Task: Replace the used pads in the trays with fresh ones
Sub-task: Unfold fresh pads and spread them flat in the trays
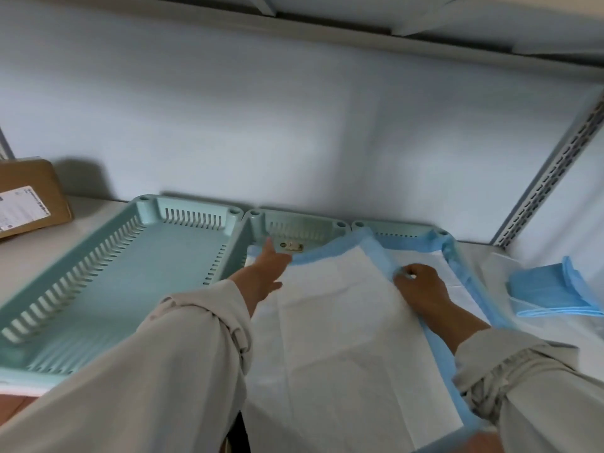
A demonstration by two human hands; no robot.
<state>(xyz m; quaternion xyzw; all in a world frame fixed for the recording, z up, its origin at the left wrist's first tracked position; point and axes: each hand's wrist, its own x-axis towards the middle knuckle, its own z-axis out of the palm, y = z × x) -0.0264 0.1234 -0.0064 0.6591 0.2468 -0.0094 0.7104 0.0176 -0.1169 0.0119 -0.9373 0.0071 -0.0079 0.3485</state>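
White quilted absorbent pad with a blue plastic border [340, 322] lies spread over the middle pale-green slotted plastic tray [295, 225], centre of frame. Step in hand, as I judge it: seating a fresh pad. Left hand [266, 273] reaches to the pad's far left corner, fingers extended and flat, gripping nothing. Right hand [420, 284] presses on the blue border at centre right, fingers curled down on it; whether they pinch it I cannot tell. Right tray [402, 229] is already lined. Left tray [137, 273], smooth-floored with slotted walls, is bare. Folded blue pads [549, 289] sit at far right on the shelf [474, 256]; brown cardboard box [29, 197] at upper left. Next move likely calls for tucking the soft edges down inside the rigid walls.
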